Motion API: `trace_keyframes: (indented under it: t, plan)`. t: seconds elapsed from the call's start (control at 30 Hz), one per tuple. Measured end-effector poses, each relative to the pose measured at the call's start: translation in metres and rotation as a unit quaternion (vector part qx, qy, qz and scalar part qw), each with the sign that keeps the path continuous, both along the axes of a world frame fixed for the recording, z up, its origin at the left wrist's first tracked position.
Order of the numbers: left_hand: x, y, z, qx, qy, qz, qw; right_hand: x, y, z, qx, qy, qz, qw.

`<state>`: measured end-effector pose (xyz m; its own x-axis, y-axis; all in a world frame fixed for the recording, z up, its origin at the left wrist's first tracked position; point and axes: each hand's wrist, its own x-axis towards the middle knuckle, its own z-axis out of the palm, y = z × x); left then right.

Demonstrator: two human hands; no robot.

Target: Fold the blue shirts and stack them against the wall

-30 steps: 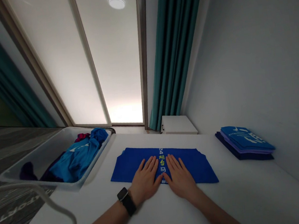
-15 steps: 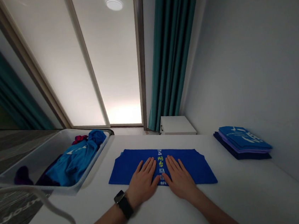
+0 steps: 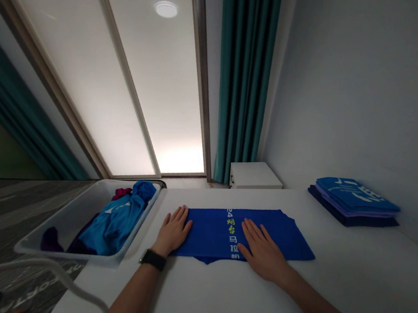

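A folded royal-blue T-shirt (image 3: 216,228) with yellow and white print lies flat on the white table (image 3: 223,294). My left hand (image 3: 174,230), a black watch on its wrist, rests at the shirt's left end with fingers stretched out. The fingers of my right hand (image 3: 264,253) lie flat and spread on the shirt, just right of the print. Neither hand grips anything. The shirt's lower left edge is slightly bunched.
A white bin (image 3: 70,226) with loose blue, purple and red garments stands at the table's left edge. A stack of folded shirts (image 3: 353,201) sits at the right by the wall. A small white cabinet (image 3: 253,174) and teal curtains (image 3: 248,67) are behind.
My left hand slid from the middle of the shirt out to its left end. My right hand stayed near the middle. The view shifted slightly.
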<state>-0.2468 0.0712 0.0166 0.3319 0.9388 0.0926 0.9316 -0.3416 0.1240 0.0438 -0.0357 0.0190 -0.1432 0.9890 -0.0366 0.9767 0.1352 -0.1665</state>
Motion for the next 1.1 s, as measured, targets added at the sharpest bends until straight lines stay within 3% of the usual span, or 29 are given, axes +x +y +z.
trace_keyframes:
  t: [0.13, 0.3, 0.73, 0.97, 1.1]
  plan:
    - [-0.014, 0.012, -0.002, -0.039, -0.023, 0.000, 0.999, 0.003, 0.002, -0.006, 0.006, 0.001, 0.004, 1.000]
    - [-0.031, 0.025, -0.004, -0.035, -0.040, 0.036, 0.998, 0.005, 0.004, -0.012, 0.011, 0.007, 0.008, 1.000]
    - [-0.035, 0.029, -0.013, 0.049, -0.093, -0.005, 0.994, 0.010, 0.005, -0.014, 0.043, 0.046, 0.009, 0.998]
    - [-0.029, 0.032, -0.007, 0.073, -0.097, -0.010, 0.993, 0.060, 0.031, -0.019, 0.131, 0.057, 0.002, 0.990]
    - [-0.020, 0.044, 0.003, 0.047, -0.063, -0.066, 0.995, 0.095, 0.054, -0.016, 0.162, 0.038, 0.009, 0.986]
